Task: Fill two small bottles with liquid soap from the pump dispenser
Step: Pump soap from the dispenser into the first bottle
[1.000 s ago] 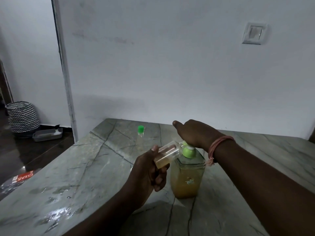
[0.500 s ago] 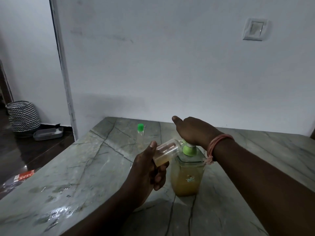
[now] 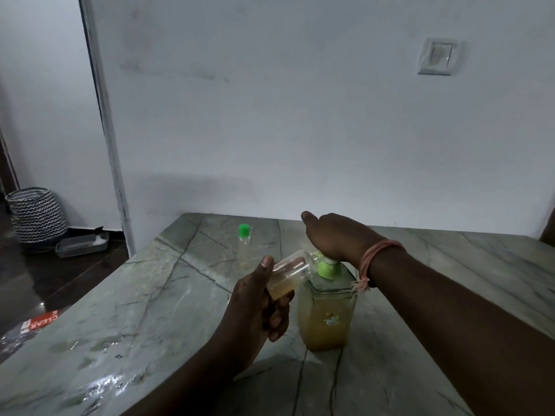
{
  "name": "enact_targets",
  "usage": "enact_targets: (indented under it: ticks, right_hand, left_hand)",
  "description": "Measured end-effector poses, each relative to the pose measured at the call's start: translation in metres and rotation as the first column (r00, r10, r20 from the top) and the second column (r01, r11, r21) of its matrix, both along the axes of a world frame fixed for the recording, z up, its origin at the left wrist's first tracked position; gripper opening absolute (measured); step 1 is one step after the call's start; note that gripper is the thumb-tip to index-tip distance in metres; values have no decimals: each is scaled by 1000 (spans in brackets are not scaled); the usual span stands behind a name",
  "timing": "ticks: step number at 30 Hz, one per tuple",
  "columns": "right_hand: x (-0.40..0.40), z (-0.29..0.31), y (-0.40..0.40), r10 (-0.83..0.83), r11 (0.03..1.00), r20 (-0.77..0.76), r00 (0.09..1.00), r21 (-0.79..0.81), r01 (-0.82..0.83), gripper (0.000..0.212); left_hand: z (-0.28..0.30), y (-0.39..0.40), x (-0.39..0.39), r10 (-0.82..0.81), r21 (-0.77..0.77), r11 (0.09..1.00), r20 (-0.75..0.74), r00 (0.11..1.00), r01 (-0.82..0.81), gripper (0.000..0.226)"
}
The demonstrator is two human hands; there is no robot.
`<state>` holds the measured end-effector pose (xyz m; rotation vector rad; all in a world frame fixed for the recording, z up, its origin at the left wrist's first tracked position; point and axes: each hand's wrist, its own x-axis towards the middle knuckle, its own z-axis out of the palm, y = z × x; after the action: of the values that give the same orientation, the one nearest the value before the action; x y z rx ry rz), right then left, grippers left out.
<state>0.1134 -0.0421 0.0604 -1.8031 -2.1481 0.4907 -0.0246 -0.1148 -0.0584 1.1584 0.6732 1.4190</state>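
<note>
Amber soap: fills the lower part of the tilted bottle (image 3: 289, 273), about as a second ago, so filling is under way.
Left hand (image 3: 258, 310): fingers clamped on the bottle, mouth at the spout.
Right hand (image 3: 336, 235): flat, fingers straight, on the pump; it sits higher than before, so probably between strokes.
Dispenser (image 3: 327, 310): on the table (image 3: 150, 295).
Capped bottle (image 3: 244, 244): behind, unmoved.

A grey-green veined stone table top (image 3: 168, 298) is set against a white wall carrying a white switch plate (image 3: 438, 56). A black-and-white zigzag basket (image 3: 37, 215) and a grey tray (image 3: 81, 244) are seen on the dark floor.
</note>
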Motion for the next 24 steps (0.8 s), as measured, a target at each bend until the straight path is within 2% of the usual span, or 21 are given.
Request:
enact_targets:
  ticks: [3, 5, 8, 11, 13, 17, 21, 24]
  right_hand:
    - [-4, 9, -3, 2, 1000, -10, 1000, 6, -2, 43]
    - [-5, 7, -4, 16, 1000, 11, 1000, 22, -16, 37]
    - [-2, -1, -4, 19, 995, 61, 998, 92, -25, 40]
    - [-1, -1, -5, 9, 999, 91, 996, 52, -13, 33]
    - [-2, 3, -6, -8, 999, 50, 999, 39, 6, 31]
    - [-6, 10, -5, 24, 1000, 197, 980, 13, -27, 47]
    - [-3, 3, -3, 45, 999, 161, 986, 22, -49, 36]
    - [-3, 4, -6, -2, 999, 131, 991, 37, -3, 40]
  left_hand:
    - [1, -3, 1, 4, -5, 1000, -4, 1000, -4, 55]
    - [2, -4, 0, 11, -19, 1000, -15, 1000, -11, 52]
    - [2, -2, -1, 21, -26, 999, -39, 999, -22, 54]
    - [2, -2, 1, 32, -36, 999, -46, 998, -34, 54]
    - [2, -2, 1, 31, -41, 999, -58, 998, -34, 53]
    - [0, -3, 0, 25, -20, 999, -44, 999, -26, 50]
    - [1, -1, -1, 26, -38, 999, -20, 999, -26, 56]
    - [1, -1, -1, 20, -46, 999, -11, 1000, -20, 61]
